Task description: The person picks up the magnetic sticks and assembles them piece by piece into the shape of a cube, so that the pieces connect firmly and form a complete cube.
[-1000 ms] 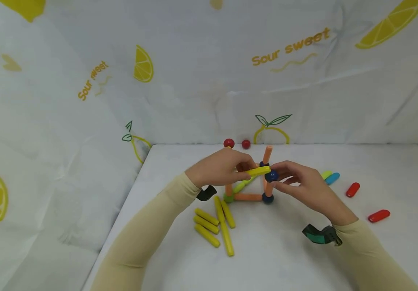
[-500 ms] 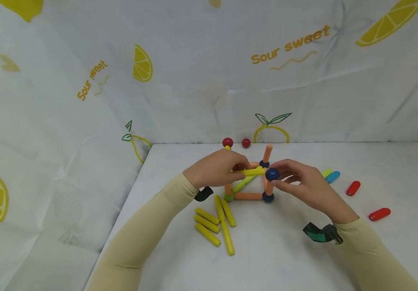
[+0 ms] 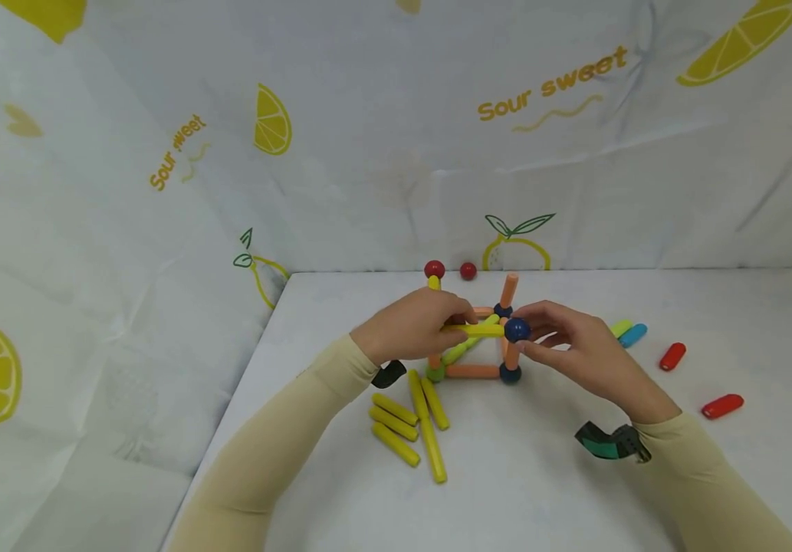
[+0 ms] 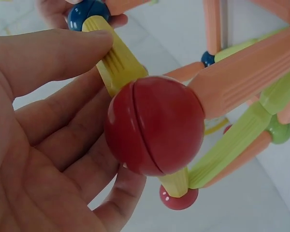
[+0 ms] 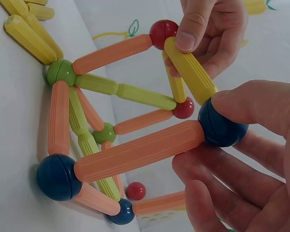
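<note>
My left hand (image 3: pixel 412 323) pinches a yellow magnetic rod (image 3: pixel 484 330). In the right wrist view, this rod spans from a red ball (image 5: pixel 163 35) at one end to a dark blue ball (image 5: pixel 223 121) at the other, touching both. The thumb and fingers of my right hand (image 3: pixel 568 337) hold that blue ball on top of an upright orange rod (image 5: pixel 142 149). Below lies a frame of orange rods with green (image 5: pixel 61 73) and blue balls at its corners, crossed by light green rods (image 5: pixel 146 96). In the head view, my left hand hides the near red ball.
Several loose yellow rods (image 3: pixel 396 445) lie at the frame's front left. Red rods (image 3: pixel 722 406), a blue rod (image 3: pixel 633 335) and a light green one lie to the right. A loose red ball (image 3: pixel 468 271) sits at the table's back edge, before the printed cloth.
The yellow rod's right end was in front of the blue ball; it has shifted left and down and now meets the ball's left side. My right hand has stayed nearly still.
</note>
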Action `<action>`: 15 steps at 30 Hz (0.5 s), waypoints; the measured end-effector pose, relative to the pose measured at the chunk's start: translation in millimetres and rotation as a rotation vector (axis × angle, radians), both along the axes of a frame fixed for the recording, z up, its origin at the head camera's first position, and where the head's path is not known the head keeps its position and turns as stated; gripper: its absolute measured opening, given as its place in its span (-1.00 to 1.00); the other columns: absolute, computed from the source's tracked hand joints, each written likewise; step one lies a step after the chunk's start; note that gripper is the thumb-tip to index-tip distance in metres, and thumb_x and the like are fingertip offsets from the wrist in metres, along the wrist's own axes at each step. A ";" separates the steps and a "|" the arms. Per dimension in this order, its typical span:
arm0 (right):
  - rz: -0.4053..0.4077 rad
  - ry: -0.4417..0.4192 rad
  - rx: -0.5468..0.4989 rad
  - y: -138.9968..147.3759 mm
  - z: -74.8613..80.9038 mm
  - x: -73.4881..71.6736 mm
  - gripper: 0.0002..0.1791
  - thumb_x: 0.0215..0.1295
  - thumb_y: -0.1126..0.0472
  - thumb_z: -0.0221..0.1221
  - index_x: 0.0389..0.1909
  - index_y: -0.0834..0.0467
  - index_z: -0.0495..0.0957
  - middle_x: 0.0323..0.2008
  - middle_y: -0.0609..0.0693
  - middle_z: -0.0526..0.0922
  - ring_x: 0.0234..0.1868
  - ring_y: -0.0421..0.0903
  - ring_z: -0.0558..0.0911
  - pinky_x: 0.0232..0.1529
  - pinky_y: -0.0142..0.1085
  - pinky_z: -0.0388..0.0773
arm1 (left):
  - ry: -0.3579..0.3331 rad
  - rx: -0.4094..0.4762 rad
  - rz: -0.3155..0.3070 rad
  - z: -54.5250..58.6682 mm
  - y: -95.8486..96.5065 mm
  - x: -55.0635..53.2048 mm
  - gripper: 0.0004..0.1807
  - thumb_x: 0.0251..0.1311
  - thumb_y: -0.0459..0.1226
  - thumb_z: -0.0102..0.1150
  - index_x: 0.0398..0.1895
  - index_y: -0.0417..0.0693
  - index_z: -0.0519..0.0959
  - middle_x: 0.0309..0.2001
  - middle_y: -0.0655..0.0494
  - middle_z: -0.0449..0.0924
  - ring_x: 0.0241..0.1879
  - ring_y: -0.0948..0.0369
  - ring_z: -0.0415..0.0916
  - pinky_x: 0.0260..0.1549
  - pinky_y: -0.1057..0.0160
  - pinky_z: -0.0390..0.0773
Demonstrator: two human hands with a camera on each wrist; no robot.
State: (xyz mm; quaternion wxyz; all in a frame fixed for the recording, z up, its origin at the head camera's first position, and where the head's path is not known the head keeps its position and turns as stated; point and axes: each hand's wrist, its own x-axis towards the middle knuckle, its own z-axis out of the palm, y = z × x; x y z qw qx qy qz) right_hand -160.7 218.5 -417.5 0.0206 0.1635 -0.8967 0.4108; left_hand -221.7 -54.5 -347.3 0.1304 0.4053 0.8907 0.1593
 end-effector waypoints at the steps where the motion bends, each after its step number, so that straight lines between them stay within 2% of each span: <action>1: 0.000 -0.002 0.004 0.2 0.2 0.2 -0.58 0.49 0.08 0.38 0.29 0.03 0.61 0.05 -0.07 0.80 0.04 -0.07 0.75 0.06 -0.38 0.71 | 0.009 0.015 0.004 -1.3 -1.7 0.3 -0.70 0.54 -0.18 0.30 0.23 -0.01 0.72 0.01 0.21 0.79 -0.23 0.34 0.62 -0.12 0.43 0.65; 5: -0.002 -0.007 0.021 1.9 2.8 0.8 -0.53 0.48 0.07 0.39 0.34 0.02 0.58 0.05 -0.05 0.80 0.06 -0.06 0.76 0.06 -0.39 0.70 | 0.056 0.097 0.029 -4.0 -10.7 4.2 -0.68 0.51 -0.15 0.33 0.24 0.02 0.70 0.03 0.20 0.76 -0.22 0.32 0.59 -0.15 0.40 0.64; 9: -0.012 -0.032 0.039 5.8 5.4 2.3 -0.43 0.48 0.04 0.40 0.42 0.06 0.53 0.07 0.01 0.80 0.08 0.00 0.76 0.05 -0.45 0.66 | 0.190 0.155 0.041 1.1 -21.4 19.3 -0.67 0.50 -0.12 0.34 0.23 0.03 0.69 0.05 0.17 0.74 -0.23 0.27 0.58 -0.10 0.34 0.63; 12: -0.021 -0.039 0.049 12.6 5.7 5.1 -0.41 0.50 0.00 0.38 0.45 0.07 0.51 0.11 0.04 0.79 0.09 0.01 0.76 0.04 -0.50 0.64 | 0.279 0.204 -0.011 3.4 -33.5 37.8 -0.71 0.50 -0.14 0.34 0.19 0.02 0.70 -0.01 0.20 0.75 -0.14 0.24 0.61 0.02 0.29 0.64; 15: -0.039 -0.014 0.071 28.0 4.8 9.9 -0.46 0.52 0.00 0.35 0.42 0.04 0.54 0.13 0.05 0.79 0.06 -0.12 0.75 0.00 -0.55 0.62 | 0.265 0.191 -0.105 -1.5 -47.1 55.1 -0.75 0.49 -0.14 0.35 0.13 0.04 0.73 -0.07 0.24 0.77 -0.09 0.25 0.64 0.05 0.32 0.66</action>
